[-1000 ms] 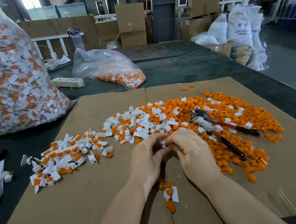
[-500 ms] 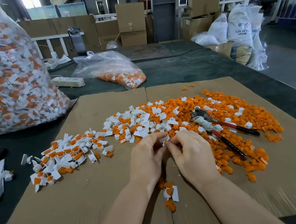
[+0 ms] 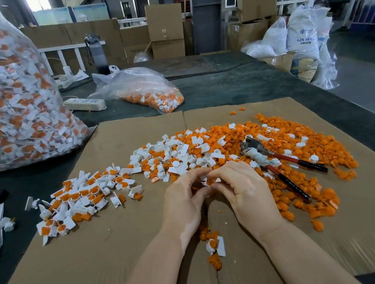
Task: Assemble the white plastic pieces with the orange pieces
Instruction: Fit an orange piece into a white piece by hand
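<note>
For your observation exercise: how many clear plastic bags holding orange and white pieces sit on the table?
2. A large full bag stands at the table's far left, and a smaller, mostly slack bag lies behind the cardboard sheet, beside a white power strip. The full bag could hide others.

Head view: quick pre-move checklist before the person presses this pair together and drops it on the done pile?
1. Both hands on the part: left hand and right hand pinch the white piece between fingertips. Ok.
2. Orange piece seated in it: hidden by the fingers. Cannot tell.
3. Loose orange pieces within reach on the right. Ok.
4. Loose white pieces just ahead of the hands. Ok.
5. Assembled pile on the left, cardboard bare in front of it. Ok.
6. Pliers lie on the orange heap, beside the right hand, not touching it. Ok.
</note>
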